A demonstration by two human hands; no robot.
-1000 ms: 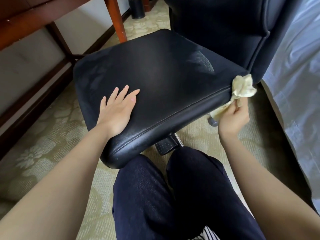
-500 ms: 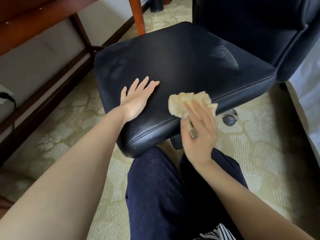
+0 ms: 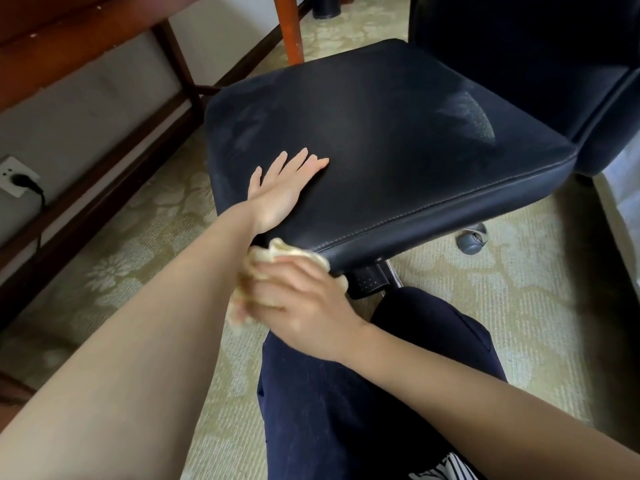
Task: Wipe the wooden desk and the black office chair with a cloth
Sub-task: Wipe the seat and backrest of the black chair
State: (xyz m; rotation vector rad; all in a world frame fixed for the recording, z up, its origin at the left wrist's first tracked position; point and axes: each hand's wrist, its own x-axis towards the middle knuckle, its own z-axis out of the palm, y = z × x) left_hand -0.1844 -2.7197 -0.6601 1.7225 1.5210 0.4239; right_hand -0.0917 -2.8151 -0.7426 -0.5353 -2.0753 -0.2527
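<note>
We gripped the soft, light cloth (image 3: 277, 249) bunched in our right hand (image 3: 298, 306), seemingly against the front edge of the chair (image 3: 381, 150), our left hand (image 3: 280, 188) flat just above it.

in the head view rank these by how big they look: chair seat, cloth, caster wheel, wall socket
1. chair seat
2. cloth, though the right hand covers much of it
3. caster wheel and wall socket: about alike, left unranked

Left hand (image 3: 284, 188) flat, fingers straight, at the seat's (image 3: 398, 133) front corner; right hand (image 3: 298, 306) clutches cloth (image 3: 273, 247) beneath that wrist. Both forearms bare.
</note>
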